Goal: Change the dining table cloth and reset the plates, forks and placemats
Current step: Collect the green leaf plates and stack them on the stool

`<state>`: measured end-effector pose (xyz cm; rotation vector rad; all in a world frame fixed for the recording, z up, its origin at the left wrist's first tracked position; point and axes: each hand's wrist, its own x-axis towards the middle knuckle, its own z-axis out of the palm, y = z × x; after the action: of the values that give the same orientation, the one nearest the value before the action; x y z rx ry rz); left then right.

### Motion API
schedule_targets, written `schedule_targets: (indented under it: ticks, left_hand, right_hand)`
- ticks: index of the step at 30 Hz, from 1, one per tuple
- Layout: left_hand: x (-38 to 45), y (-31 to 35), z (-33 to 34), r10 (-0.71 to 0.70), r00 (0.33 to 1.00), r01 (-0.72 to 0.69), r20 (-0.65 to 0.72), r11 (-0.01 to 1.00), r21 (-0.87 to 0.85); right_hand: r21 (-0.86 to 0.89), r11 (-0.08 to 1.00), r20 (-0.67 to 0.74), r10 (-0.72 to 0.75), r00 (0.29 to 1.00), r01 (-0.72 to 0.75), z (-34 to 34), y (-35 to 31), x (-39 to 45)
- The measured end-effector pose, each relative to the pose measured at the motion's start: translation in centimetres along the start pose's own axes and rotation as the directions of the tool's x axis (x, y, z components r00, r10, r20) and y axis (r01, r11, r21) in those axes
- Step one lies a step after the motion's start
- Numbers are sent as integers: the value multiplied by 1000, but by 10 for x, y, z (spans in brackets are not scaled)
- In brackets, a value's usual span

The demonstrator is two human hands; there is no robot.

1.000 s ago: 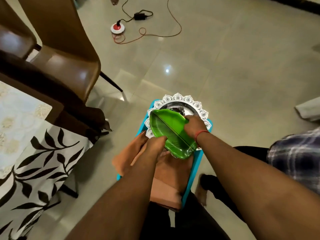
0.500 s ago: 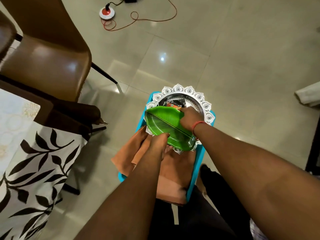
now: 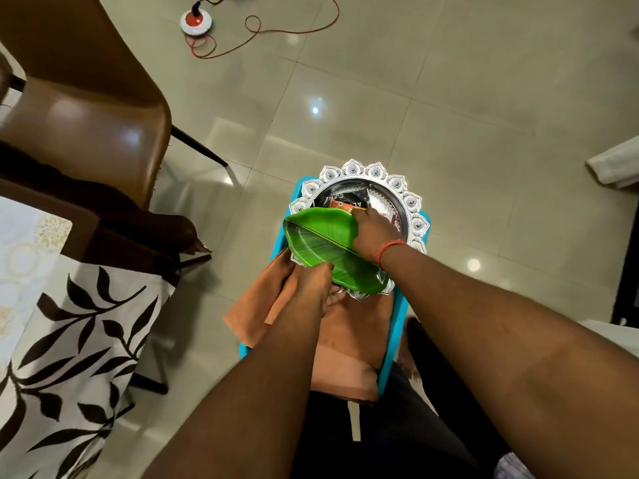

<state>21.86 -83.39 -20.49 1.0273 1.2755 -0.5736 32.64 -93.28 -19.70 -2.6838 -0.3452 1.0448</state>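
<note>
Gripping the green leaf plate (image 3: 325, 243) with left hand (image 3: 313, 281) and right hand (image 3: 371, 233), we risk tipping the silver tray (image 3: 408, 198) beneath

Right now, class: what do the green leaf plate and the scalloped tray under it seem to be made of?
Green leaf plate: probably moulded plastic or melamine; glossy, with printed-looking veins. Scalloped tray: looks like silvery metal, though possibly metallised plastic; mirror-bright centre, embossed petal rim.

Chair (image 3: 86, 126) blocks left; floor (image 3: 484, 150) open right.
</note>
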Motion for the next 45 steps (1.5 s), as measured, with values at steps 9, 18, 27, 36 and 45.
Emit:
schedule_targets:
  ticks: [9, 18, 27, 36, 45]
  left_hand:
    - [2, -1, 1, 12, 999, -10, 30, 998, -57]
    - [-4, -3, -1, -24, 1000, 24, 17, 1000, -3]
    - [-11, 5, -17, 600, 800, -424, -27, 596, 682]
    - [-46, 11, -23, 728, 656, -108, -200, 353, 929]
    - [-86, -1, -56, 708, 672, -43, -217, 329, 943]
  right_hand:
    - [-15, 999, -12, -41, 999, 41, -1, 4, 2]
    - [-55, 996, -3, -69, 998, 68, 0, 6, -3]
    - [-124, 984, -34, -130, 991, 125, -10, 13, -6]
    - [-288, 882, 3, -387, 922, 372, -2, -8, -4]
    - [-338, 764, 95, -553, 828, 550, -10, -41, -33]
